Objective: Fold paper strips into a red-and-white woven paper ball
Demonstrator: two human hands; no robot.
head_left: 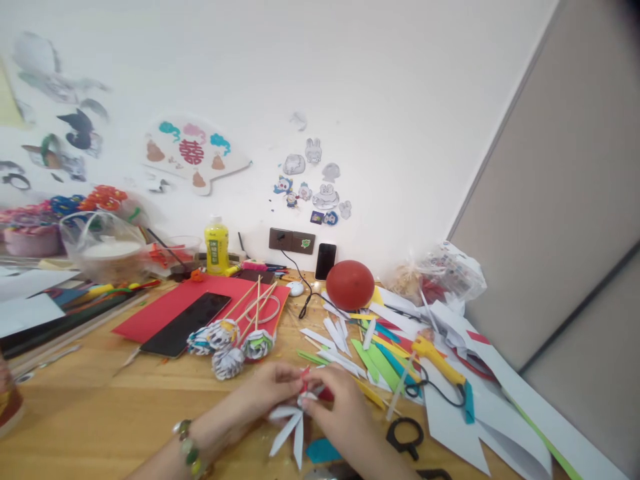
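My left hand [273,387] and my right hand [337,397] meet at the near middle of the table. Both pinch a small paper flower [290,430] whose narrow white strips fan downward, with a red piece at the top between the fingertips. My fingers partly hide its centre. Just beyond my left hand lie several rolled paper roses [229,363] on thin wooden sticks. To the right of my right hand is a black scissors handle [406,435], and a teal paper piece [323,451] lies below it.
A yellow glue gun [435,360] lies among loose paper strips [367,360] on the right. Farther back are a red balloon [350,285], a phone [326,261] and a yellow bottle [217,247]. A dark flat device [187,325] rests on red card [150,321].
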